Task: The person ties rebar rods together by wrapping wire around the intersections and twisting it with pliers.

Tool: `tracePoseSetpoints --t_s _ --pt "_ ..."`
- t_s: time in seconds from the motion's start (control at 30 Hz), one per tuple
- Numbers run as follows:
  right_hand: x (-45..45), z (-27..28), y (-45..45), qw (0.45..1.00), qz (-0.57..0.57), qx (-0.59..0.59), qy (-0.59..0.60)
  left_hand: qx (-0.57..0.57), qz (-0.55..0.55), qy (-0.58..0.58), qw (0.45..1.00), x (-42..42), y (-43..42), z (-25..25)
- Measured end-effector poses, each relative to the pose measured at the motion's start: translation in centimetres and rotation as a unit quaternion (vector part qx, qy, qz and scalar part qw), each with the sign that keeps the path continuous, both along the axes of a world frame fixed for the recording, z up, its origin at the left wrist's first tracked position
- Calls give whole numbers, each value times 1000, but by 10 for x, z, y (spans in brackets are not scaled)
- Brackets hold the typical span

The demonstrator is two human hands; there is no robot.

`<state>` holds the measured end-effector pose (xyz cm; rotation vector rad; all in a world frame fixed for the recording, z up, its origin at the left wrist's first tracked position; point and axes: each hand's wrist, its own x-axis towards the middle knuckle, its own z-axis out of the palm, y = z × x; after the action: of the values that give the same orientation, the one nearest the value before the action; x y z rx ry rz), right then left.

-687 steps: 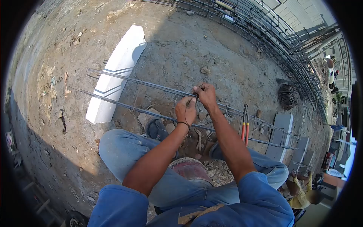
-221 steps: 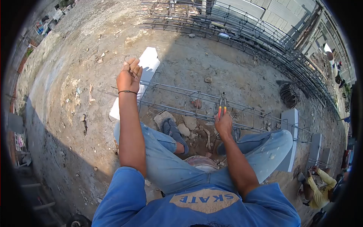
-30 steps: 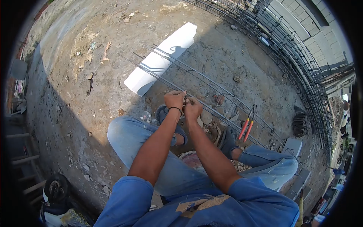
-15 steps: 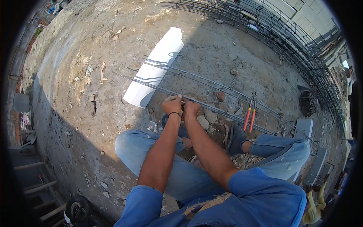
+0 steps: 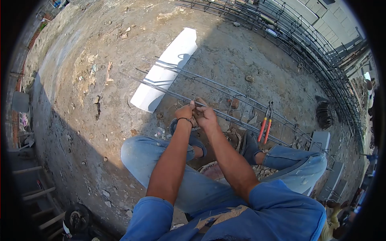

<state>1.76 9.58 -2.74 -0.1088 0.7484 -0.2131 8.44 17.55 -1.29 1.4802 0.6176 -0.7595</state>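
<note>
Near rebar (image 5: 173, 94) between left fingers (image 5: 191, 105) and right fingers (image 5: 200, 106).

Open room on the far side: brown dirt ground (image 5: 225, 52) right up to the long grey steel rebar cage (image 5: 246, 96). Gaps between its bars, but thin steel ties (image 5: 243, 107) block lengthwise passage. Right: red-handled metal pliers (image 5: 263, 128) across it. Left: long white block (image 5: 163, 73) under bar ends. Near side: bent blue-jeaned knees (image 5: 138, 150)

Long rebar frame (image 5: 246, 97), aslant, end over white block (image 5: 181, 47)
</note>
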Motion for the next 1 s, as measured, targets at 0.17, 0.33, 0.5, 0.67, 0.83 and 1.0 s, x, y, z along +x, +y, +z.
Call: tracePoseSetpoints --t_s 0.17,0.33,0.5,0.67,0.83,1.0 --pt "-26 57 -3 957 140 -131 219 -71 119 36 990 -1 -10 13" --pt "8 62 -34 621 151 -742 203 -82 154 49 983 2 -6 11" --pt "33 51 -36 618 306 -697 198 -83 152 40 984 2 -10 5" --pt "24 56 -16 607 259 -714 234 -62 183 43 980 1 -9 1" --pt "34 52 -19 659 223 -669 262 -67 166 4 984 5 -10 -25" --pt "34 56 -32 703 246 -634 211 -40 166 23 985 5 -12 -20"
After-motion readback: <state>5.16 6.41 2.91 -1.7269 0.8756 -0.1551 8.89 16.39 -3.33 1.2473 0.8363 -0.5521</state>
